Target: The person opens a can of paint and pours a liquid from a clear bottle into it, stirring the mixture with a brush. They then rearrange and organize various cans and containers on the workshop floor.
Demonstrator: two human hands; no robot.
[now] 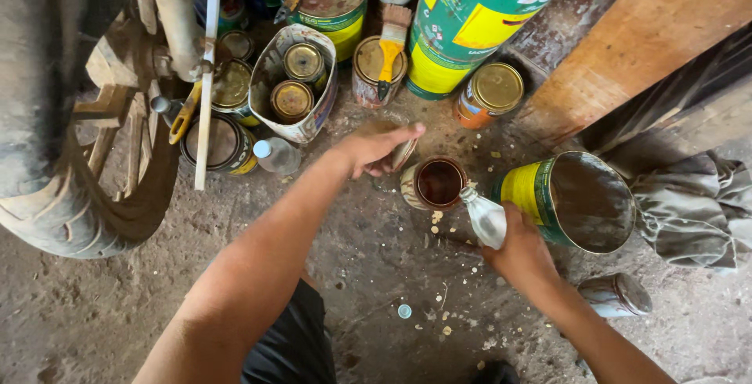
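My right hand (518,252) grips a small clear plastic bottle (486,216), tilted so its neck points at the rim of a small open tin (435,183) of dark brown liquid on the ground. My left hand (374,149) reaches forward just left of that tin and holds a round rusty lid (399,153) at a slant. A small bottle cap (404,311) lies on the ground near me.
A large green-and-yellow can (570,200) stands open at the right, next to a crumpled grey cloth (693,208). Several closed tins, a paintbrush (390,47) and a cut container (296,82) crowd the back. An old tyre (70,196) fills the left. Wooden boards (642,47) lean at the right.
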